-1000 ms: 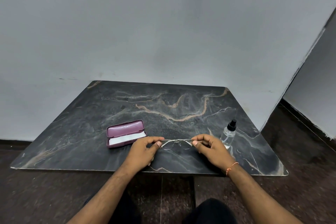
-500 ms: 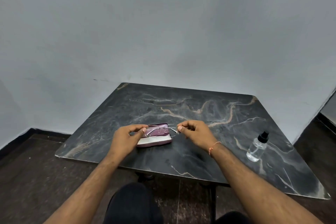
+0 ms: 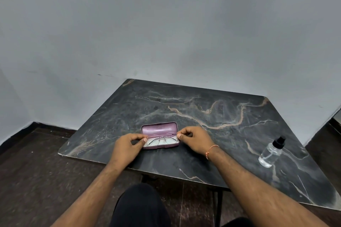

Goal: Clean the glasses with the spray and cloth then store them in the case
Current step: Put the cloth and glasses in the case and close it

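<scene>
**Glasses going into the case: item by item**

Grey wall (image 3: 166, 24), plain, behind everything; dark floor (image 3: 36, 180) below.

Marble table (image 3: 212, 116): dark, veined in tan, one corner toward the wall.

My left hand (image 3: 127, 145): at the left end of the case, thumb and forefinger pinching the left end of the glasses, other fingers curled.

My right hand (image 3: 195, 140): at the right end of the case, thumb and forefinger pinching the right end of the frame; an orange thread (image 3: 212, 150) circles the wrist.

Case (image 3: 159, 135): mauve, open, lid raised toward the wall, near the table's front edge between my hands. A pale lining or cloth lies in the tray; I cannot tell which.

Spray bottle (image 3: 271, 153): clear, black cap, upright, well apart to my right.

Glasses (image 3: 162, 139): thin wire frame, low over the tray, spanning it end to end; whether they rest on the lining I cannot tell.

Handling note, in my judgement: keep both ends level, lower them square to the tray, let go only once the frame sits flat with nothing over the rim, then close the lid. A thin frame bends easily, so light pinches only.

Change from half a second ago: my hands are lower and closer to the case ends, the glasses have dropped from above the case into its tray, and more of the lid's inside shows. One second ago I held them over bare table, right of the case.
</scene>
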Demonstrator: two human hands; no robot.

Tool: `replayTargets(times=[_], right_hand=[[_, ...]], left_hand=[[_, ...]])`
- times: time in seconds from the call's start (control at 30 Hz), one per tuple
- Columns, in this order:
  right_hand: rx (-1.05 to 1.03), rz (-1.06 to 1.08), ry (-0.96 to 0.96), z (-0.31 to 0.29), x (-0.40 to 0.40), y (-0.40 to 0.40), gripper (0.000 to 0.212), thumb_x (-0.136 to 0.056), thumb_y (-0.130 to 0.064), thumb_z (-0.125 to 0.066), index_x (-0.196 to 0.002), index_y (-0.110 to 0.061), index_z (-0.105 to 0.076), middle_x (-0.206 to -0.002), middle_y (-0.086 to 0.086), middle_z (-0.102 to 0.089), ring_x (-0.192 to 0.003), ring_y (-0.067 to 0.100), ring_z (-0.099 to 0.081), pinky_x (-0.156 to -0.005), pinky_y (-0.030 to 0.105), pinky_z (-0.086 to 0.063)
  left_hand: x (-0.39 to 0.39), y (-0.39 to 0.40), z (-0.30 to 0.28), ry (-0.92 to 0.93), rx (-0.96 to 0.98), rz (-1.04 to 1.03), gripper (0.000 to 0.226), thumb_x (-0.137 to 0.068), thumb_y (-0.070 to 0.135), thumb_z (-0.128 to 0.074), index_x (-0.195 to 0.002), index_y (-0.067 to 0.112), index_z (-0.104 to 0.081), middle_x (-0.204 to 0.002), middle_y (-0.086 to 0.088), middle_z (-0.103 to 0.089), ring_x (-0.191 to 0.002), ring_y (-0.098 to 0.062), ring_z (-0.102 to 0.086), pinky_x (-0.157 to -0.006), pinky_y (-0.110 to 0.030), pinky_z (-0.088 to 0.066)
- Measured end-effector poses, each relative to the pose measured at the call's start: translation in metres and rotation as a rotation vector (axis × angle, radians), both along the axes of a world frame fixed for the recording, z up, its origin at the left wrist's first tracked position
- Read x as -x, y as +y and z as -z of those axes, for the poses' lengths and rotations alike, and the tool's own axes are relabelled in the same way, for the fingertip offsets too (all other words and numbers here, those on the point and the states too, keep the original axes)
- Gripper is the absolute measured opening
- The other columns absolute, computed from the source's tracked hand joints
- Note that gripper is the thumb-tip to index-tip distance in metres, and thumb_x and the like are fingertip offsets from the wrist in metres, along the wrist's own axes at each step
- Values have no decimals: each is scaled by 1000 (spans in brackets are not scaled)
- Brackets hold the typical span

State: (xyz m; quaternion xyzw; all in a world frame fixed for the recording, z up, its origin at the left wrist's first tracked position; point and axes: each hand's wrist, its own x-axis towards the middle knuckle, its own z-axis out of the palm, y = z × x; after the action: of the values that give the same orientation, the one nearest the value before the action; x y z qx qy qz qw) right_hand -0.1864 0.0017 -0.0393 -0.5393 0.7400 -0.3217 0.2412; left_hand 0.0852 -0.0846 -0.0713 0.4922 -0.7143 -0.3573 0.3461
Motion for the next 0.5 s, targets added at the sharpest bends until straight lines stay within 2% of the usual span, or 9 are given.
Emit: replayTargets(times=[0.07,0.1,0.17,0.2,0.27,0.3,0.4,0.5], right_hand=[[-27,-1,48,-1,-2,0,11,-95,-37,-78,-94,-27,-82,-86,-18,-73,-78,-2,-62,-74,17,-47],[-36,-2,67,-1,-3,0,11,-95,-37,-77,-92,-27,-82,-87,-17,-72,-79,-1,-62,-74,16,-46],[-47,3,56,-1,-3,-1,11,-94,-37,-78,-87,-28,-80,-89,-17,-75,-82,0,-65,-76,17,-47],[-54,10,35,-1,-3,-1,12,-93,-37,-79,-87,-27,-81,-90,-17,-77,-85,0,-68,-79,18,-49],[-60,24,-5,-1,-3,-2,10,-89,-33,-83,-87,-24,-83,-94,-15,-81,-91,1,-73,-86,19,-53],[-57,25,-16,-2,-3,-1,7,-87,-31,-85,-86,-24,-84,-94,-14,-82,-93,2,-74,-88,20,-55],[-66,16,-18,-4,-3,1,9,-82,-25,-88,-75,-26,-82,-89,-13,-83,-90,2,-76,-89,24,-60],[-90,25,-10,-6,-1,6,11,-80,-23,-89,-72,-26,-82,-84,-15,-82,-83,-1,-74,-81,22,-58]], left_hand=[[-1,-1,2,-24,31,-10,10,-94,27,-83,-102,32,-86,-100,17,-76,-92,7,-65,-83,-12,-47],[-1,-1,2,-32,22,-6,10,-93,30,-83,-101,35,-86,-102,16,-75,-89,3,-69,-76,-14,-50],[-1,-2,2,4,-46,5,8,-94,30,-82,-99,35,-86,-97,11,-77,-67,-6,-72,-54,-21,-55],[0,0,1,24,-86,5,8,-95,27,-81,-99,32,-85,-87,7,-78,-56,-6,-70,-49,-22,-56],[2,0,0,54,-143,-2,9,-96,23,-80,-97,30,-85,-69,0,-78,-52,-6,-67,-52,-22,-59],[3,0,0,69,-166,-6,9,-96,22,-80,-96,29,-85,-67,-1,-78,-53,-6,-67,-54,-22,-60],[4,0,-1,109,-206,-10,9,-94,18,-81,-94,26,-85,-72,-6,-81,-56,-8,-68,-57,-23,-61],[9,3,-1,140,-230,-9,9,-93,13,-83,-93,22,-84,-76,-8,-82,-55,-10,-68,-58,-24,-62]])
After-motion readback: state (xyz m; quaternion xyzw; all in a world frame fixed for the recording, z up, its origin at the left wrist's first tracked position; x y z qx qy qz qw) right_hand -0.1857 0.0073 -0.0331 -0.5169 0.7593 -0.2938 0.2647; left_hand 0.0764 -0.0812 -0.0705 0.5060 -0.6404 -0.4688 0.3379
